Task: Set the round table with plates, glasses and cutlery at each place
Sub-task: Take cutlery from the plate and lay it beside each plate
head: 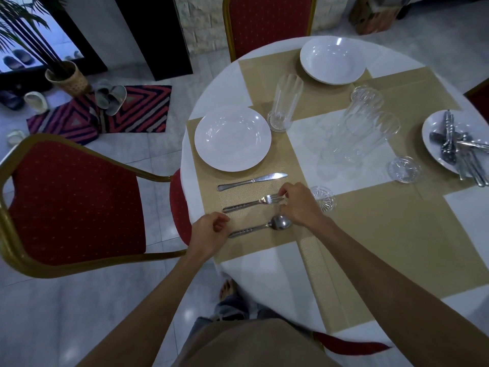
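Note:
On the left placemat (pixel 284 165) lie a white plate (pixel 232 138), a knife (pixel 251 181), a fork (pixel 251 203) and a spoon (pixel 260 225), side by side. My right hand (pixel 300 203) pinches the fork's tines. My left hand (pixel 209 233) hovers loosely curled at the spoon's handle end, holding nothing. A tall glass (pixel 285 103) stands beyond the plate. A second white plate (pixel 333 60) sits at the far place. At the right a third plate (pixel 436 147) holds several pieces of cutlery (pixel 461 151).
Several tall glasses (pixel 362 125) stand grouped mid-table; two glass coasters (pixel 323 199) (pixel 404 169) lie near them. Red chairs with gold frames stand at the left (pixel 76 202) and at the far side (pixel 270 22). A striped rug (pixel 105 112), sandals and a potted plant are on the floor.

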